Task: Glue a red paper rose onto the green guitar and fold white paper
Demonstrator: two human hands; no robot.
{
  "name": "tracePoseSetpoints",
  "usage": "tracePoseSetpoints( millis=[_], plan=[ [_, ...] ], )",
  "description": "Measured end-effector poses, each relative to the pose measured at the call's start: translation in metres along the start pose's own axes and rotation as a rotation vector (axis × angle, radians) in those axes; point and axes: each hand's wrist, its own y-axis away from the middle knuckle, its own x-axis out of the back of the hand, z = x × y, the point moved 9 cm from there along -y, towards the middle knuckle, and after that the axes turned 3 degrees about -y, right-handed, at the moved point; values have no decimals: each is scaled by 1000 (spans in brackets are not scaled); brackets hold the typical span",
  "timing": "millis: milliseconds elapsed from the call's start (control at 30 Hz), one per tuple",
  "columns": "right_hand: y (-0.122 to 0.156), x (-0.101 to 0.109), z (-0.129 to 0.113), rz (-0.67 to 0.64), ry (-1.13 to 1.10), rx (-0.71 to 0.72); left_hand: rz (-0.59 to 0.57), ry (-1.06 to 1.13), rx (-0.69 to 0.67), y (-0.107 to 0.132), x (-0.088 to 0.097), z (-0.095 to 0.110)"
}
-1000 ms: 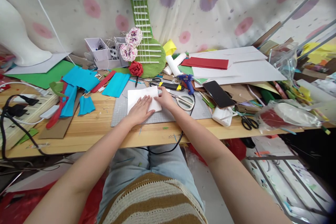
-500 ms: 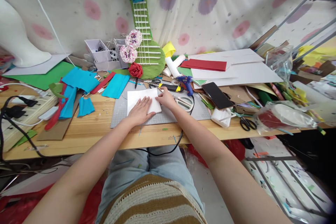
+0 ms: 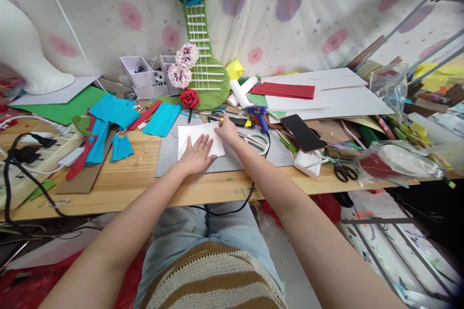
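A white sheet of paper point(image 3: 183, 138), seemingly folded or stacked, lies on the grey cutting mat point(image 3: 166, 154). My left hand point(image 3: 197, 153) rests flat on the paper with its fingers spread. At the paper's upper right corner, my right hand point(image 3: 228, 131) has its fingers curled together and touching the edge; what is between the fingertips is hidden. Just beyond my right hand lies a black and yellow utility knife point(image 3: 243, 122). White-handled scissors point(image 3: 256, 143) sit to its right, and a blue glue gun point(image 3: 258, 115) stands behind them.
A green guitar-shaped craft piece point(image 3: 212, 84) leans at the back. Blue paper strips point(image 3: 162, 119) lie on the left, near a power strip point(image 3: 39, 166). To the right are a phone point(image 3: 302, 133), black scissors point(image 3: 344, 172) and a plastic bag point(image 3: 397, 161). A black cable point(image 3: 250, 195) hangs over the front edge.
The view has shifted slightly, moving everything a little to the right. My left hand stays flat on the paper, and my right hand's fingers have drawn in slightly at the corner.
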Motion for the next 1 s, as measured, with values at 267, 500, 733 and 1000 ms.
tracePoseSetpoints(
  millis=[267, 500, 733, 1000],
  plan=[
    [35, -53, -44, -167, 44, 484, -63, 52, 6, -2, 1, -4],
    [37, -59, -35, -214, 67, 417, -17, 185, 38, -6, 6, -12],
    [42, -62, -35, -187, 172, 443, -8, 106, 138, -6, 5, -23],
    [49, -74, -38, -212, 381, 513, 4, -47, 192, 10, 9, -42]
  ],
)
